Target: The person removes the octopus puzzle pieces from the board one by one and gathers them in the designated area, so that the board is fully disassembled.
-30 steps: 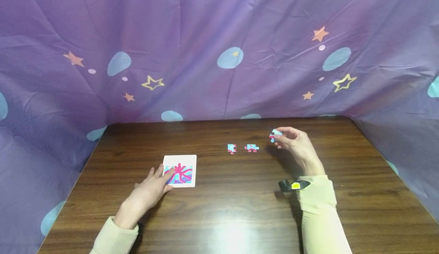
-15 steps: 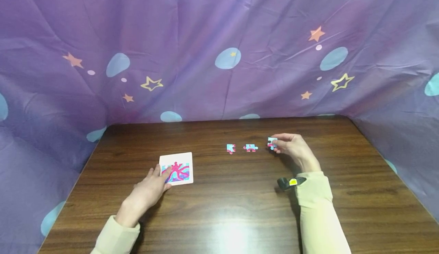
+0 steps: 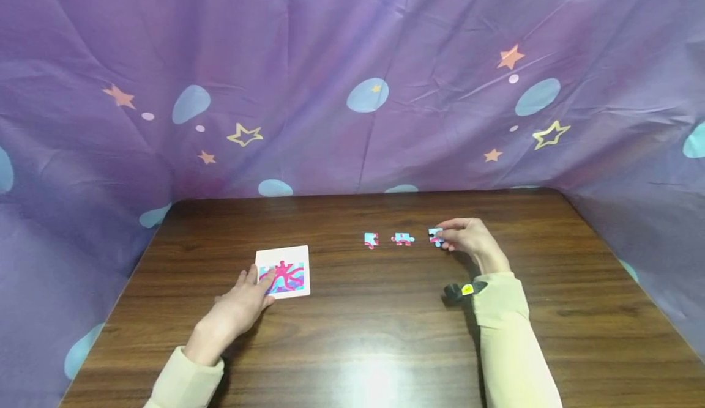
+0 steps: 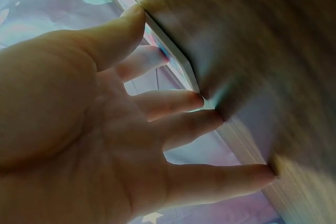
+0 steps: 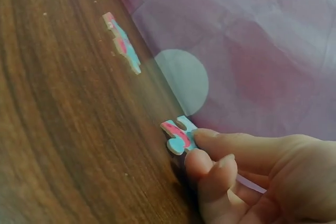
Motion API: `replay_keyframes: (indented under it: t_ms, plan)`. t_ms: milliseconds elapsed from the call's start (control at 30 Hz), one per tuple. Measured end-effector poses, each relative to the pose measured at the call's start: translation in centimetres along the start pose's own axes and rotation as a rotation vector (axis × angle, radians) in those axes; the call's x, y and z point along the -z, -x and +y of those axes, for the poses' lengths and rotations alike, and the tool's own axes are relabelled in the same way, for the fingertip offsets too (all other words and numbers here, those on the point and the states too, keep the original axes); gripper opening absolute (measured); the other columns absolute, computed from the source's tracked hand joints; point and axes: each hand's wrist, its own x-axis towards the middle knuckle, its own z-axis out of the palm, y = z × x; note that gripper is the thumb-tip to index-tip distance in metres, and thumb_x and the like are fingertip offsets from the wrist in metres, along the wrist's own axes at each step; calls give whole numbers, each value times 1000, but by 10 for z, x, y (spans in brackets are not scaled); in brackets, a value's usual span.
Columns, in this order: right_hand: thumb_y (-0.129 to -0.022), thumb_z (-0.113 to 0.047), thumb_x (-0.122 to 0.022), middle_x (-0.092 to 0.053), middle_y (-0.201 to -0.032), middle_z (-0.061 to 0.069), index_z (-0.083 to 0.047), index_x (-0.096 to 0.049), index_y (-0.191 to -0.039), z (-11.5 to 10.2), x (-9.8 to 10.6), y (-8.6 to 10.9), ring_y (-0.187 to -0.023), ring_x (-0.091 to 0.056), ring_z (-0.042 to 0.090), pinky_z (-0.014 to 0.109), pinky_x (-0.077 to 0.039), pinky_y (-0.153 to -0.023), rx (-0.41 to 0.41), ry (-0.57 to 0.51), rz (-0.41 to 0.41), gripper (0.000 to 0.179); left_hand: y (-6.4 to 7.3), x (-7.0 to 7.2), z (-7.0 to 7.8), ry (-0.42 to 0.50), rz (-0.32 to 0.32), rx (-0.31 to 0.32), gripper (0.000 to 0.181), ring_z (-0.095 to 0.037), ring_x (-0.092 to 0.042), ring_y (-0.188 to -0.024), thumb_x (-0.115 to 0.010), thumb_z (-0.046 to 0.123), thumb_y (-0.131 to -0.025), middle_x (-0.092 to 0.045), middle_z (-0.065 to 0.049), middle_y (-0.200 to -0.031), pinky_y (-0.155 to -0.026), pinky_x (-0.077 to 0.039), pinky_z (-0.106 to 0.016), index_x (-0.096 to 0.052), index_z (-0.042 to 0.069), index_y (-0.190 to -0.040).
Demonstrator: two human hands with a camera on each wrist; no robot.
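label (image 3: 467, 289) is unreadable; right grip (image 3: 475, 241) pinches puzzle piece (image 5: 181, 137), left grip (image 3: 237, 304), spread, touches board (image 3: 289, 254).

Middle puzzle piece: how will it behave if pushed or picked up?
The middle puzzle piece looks small and thin, so probably light. Lying flat with knobbed edges, it seems unlikely to roll or tip. The glossy table suggests a push might slide it easily.

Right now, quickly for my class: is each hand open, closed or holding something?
Left hand: open, touching the puzzle board.
Right hand: closed, holding a puzzle piece.
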Motion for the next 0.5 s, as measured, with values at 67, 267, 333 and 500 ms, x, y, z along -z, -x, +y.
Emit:
replay_keyframes:
  t_ms: [67, 267, 333, 500]
  plan:
    - [-89, 8, -63, -69, -73, 6, 26, -49, -118, -1, -2, 0, -55, -61, 6, 19, -53, -52, -7, 12, 9, 37, 1, 0, 0, -1, 2, -2, 53, -57, -27, -133, -57, 20, -99, -25, -40, -147, -79, -31, -84, -42, 3, -147]
    - [-88, 9, -64, -68, -71, 7, 26, -51, -115, -4, -7, 1, -51, -60, 7, 21, -53, -49, 2, 79, 34, 35, 2, 1, 0, -2, 3, -4, 53, -58, -28, -133, -57, 20, -99, -25, -40, -147, -78, -32, -84, -42, 3, -147]
    - [-87, 9, -64, -68, -71, 7, 25, -52, -115, -3, -8, 1, -51, -59, 6, 21, -52, -47, 10, 105, 42, 34, 2, 1, 1, -1, 2, -2, 53, -58, -28, -133, -57, 20, -99, -25, -40, -147, -79, -32, -84, -42, 2, -146]
    - [-86, 8, -66, -66, -68, 7, 23, -53, -112, 0, -8, 0, -49, -58, 6, 20, -51, -45, 30, 140, 64, 32, 1, 1, 2, 3, 1, 0, 53, -58, -27, -133, -57, 19, -99, -25, -40, -147, -79, -32, -84, -42, 2, -146]
